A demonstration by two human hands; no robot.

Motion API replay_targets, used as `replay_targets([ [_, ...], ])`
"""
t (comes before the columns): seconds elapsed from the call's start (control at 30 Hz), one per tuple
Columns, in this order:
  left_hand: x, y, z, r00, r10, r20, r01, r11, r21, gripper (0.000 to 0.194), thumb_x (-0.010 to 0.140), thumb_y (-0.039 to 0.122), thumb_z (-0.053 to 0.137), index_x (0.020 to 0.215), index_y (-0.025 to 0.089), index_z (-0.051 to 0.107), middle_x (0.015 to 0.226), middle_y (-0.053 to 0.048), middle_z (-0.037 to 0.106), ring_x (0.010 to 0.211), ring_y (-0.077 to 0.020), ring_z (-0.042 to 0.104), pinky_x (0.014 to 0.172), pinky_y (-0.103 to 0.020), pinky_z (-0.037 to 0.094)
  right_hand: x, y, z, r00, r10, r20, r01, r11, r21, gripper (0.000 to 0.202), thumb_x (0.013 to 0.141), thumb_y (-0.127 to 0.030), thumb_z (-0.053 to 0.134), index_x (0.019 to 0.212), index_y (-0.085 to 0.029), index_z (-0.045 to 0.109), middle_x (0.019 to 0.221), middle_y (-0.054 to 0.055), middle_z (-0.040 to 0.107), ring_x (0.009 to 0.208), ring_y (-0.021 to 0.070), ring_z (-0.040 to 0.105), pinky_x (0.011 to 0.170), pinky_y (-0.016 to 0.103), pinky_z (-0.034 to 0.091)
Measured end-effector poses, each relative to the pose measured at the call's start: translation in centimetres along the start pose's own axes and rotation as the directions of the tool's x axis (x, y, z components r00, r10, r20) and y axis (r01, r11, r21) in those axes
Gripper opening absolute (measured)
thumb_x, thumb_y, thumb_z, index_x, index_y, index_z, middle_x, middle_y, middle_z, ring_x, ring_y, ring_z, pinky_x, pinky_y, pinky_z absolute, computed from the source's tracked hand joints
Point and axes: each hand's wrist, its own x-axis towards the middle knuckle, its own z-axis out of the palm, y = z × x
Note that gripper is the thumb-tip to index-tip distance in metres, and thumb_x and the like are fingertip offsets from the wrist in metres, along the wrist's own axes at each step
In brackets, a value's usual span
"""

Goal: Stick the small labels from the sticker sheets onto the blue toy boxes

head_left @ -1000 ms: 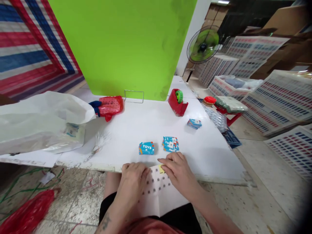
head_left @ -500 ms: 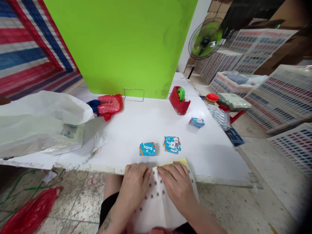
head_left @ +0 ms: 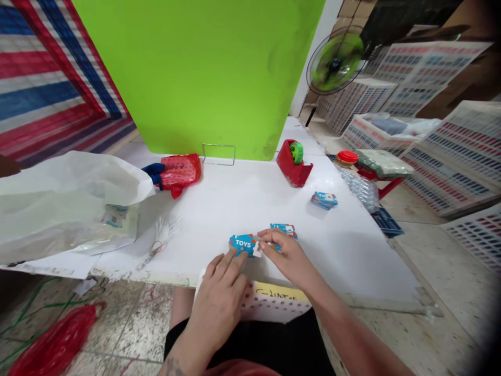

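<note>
My right hand (head_left: pixel 287 261) pinches a small white sticker (head_left: pixel 257 249) between thumb and fingertips, at the right edge of a blue TOYS card stack (head_left: pixel 240 242). The fingers of my left hand (head_left: pixel 221 292) are stretched out, their tips resting on the near edge of that stack. A white sheet of small dark-printed stickers (head_left: pixel 274 309), with a yellow handwritten strip along its top, lies partly beneath my left hand at the table edge. Behind my right hand, a second pile of blue cards (head_left: pixel 285 228) is partly hidden. Farther right sits a third card pile (head_left: pixel 324 200).
A red tape dispenser (head_left: pixel 293 164) stands at the back right, near a green board (head_left: pixel 203 78). On the left are a white plastic bag (head_left: pixel 70 203), a red packet (head_left: pixel 180 172) and white ties (head_left: pixel 158 237). Crates (head_left: pixel 462 151) and a fan (head_left: pixel 335 62) stand beyond the table's right side.
My right hand has left the sticker sheet and moved up to the cards with a sticker. My left hand has shifted forward onto the stack. The sheet has tipped down over the table edge.
</note>
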Motion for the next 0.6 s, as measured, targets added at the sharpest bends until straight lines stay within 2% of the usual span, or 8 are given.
replay_targets([
  [0.07, 0.4, -0.3, 0.3, 0.999, 0.038, -0.007, -0.038, 0.999, -0.010, 0.020, 0.088, 0.008, 0.042, 0.087, 0.016, 0.061, 0.131, -0.007, 0.054, 0.127, -0.0247, 0.041, 0.102, -0.044, 0.034, 1.1, 0.3, 0.4, 0.997, 0.077, 0.031, -0.078, 0.996, 0.042, 0.014, 0.082, -0.028, 0.054, 0.073, -0.020, 0.061, 0.101, 0.007, 0.066, 0.096, 0.0195, 0.061, 0.087, 0.036, 0.045],
  [0.2, 0.6, -0.4, 0.9, 1.000, 0.029, -0.003, -0.029, 0.999, -0.022, 0.023, 0.088, 0.007, 0.041, 0.091, 0.017, 0.061, 0.126, -0.007, 0.058, 0.124, -0.0238, 0.045, 0.103, -0.044, 0.035, 2.3, 0.2, 1.3, 0.977, 0.206, 0.061, -0.210, 0.975, 0.074, 0.015, 0.079, -0.030, 0.055, 0.072, -0.019, 0.062, 0.100, 0.008, 0.068, 0.091, 0.0199, 0.062, 0.081, 0.034, 0.046],
  [0.37, 0.3, -0.3, 1.1, 1.000, 0.018, 0.008, -0.018, 1.000, -0.016, 0.021, 0.086, 0.008, 0.044, 0.091, 0.017, 0.062, 0.122, -0.006, 0.060, 0.122, -0.0239, 0.046, 0.103, -0.045, 0.034, 2.7, 0.2, 1.8, 0.970, 0.222, 0.095, -0.228, 0.972, 0.054, 0.015, 0.077, -0.027, 0.054, 0.067, -0.018, 0.060, 0.090, 0.005, 0.069, 0.080, 0.0174, 0.062, 0.071, 0.029, 0.045],
  [0.6, 0.4, -0.5, 1.5, 1.000, 0.027, 0.002, -0.027, 0.999, -0.034, 0.023, 0.088, 0.008, 0.040, 0.090, 0.017, 0.061, 0.123, -0.007, 0.059, 0.122, -0.0244, 0.046, 0.103, -0.045, 0.034, 2.9, 0.4, 2.2, 0.958, 0.258, 0.123, -0.264, 0.964, 0.034, 0.013, 0.077, -0.027, 0.053, 0.071, -0.018, 0.060, 0.076, 0.003, 0.067, 0.068, 0.0149, 0.057, 0.063, 0.027, 0.042],
])
